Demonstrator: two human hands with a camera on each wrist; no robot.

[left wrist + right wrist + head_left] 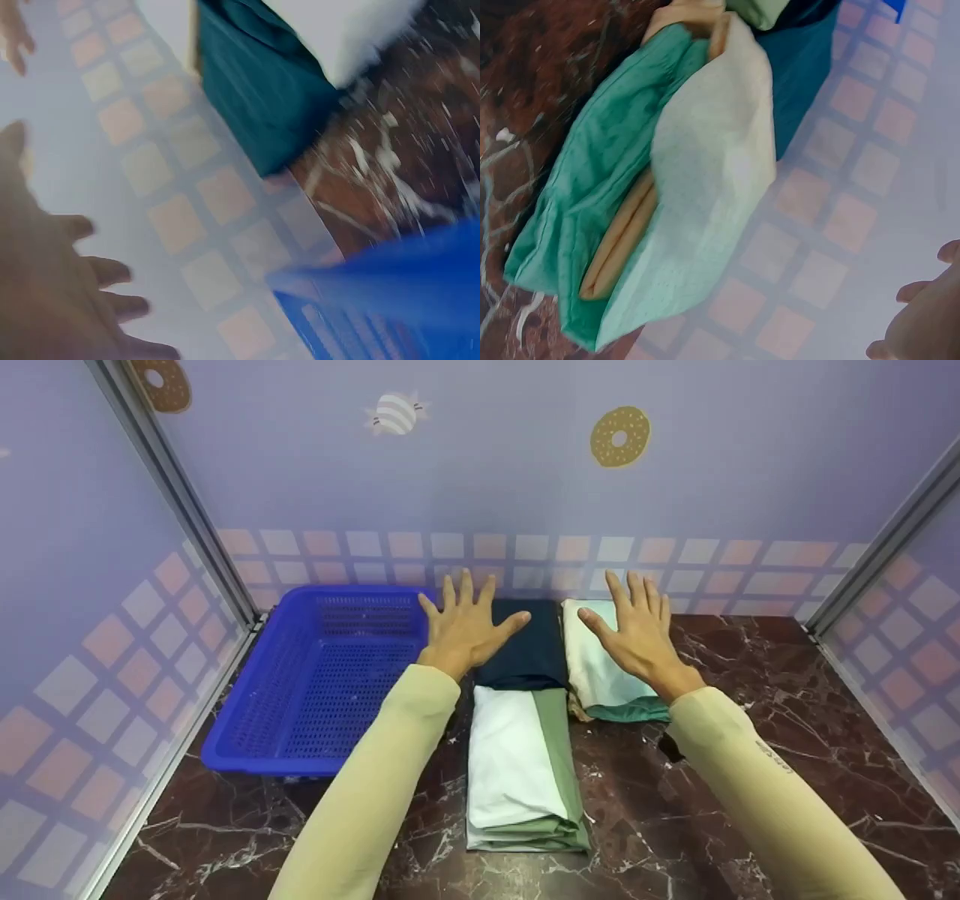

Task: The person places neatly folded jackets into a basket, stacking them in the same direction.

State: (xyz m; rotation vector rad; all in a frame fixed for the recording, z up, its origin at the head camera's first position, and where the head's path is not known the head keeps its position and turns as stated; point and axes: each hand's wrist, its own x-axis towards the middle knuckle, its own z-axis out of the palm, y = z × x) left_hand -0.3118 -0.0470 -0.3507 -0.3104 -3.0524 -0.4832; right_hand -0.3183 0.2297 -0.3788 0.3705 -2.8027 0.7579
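Note:
My left hand (463,628) is held with fingers spread above the right edge of the blue plastic basket (255,690) and the dark navy folded cloth (532,649). It holds nothing. My right hand (637,634), fingers also spread, is over the folded white and teal cloth (600,682) and holds nothing. In front of the navy cloth lies a folded white and green cloth (514,757). The right wrist view shows green layers (615,165) and a tan fold (622,232) in the right-hand pile. Left wrist view is blurred; the hand (60,277) appears at its left edge.
The basket's visible floor is perforated plastic. Dark red marble tabletop (720,780) lies under everything. A lilac wall (510,472) with donut and candy pictures stands behind, and side panels with metal edge strips (172,487) stand left and right.

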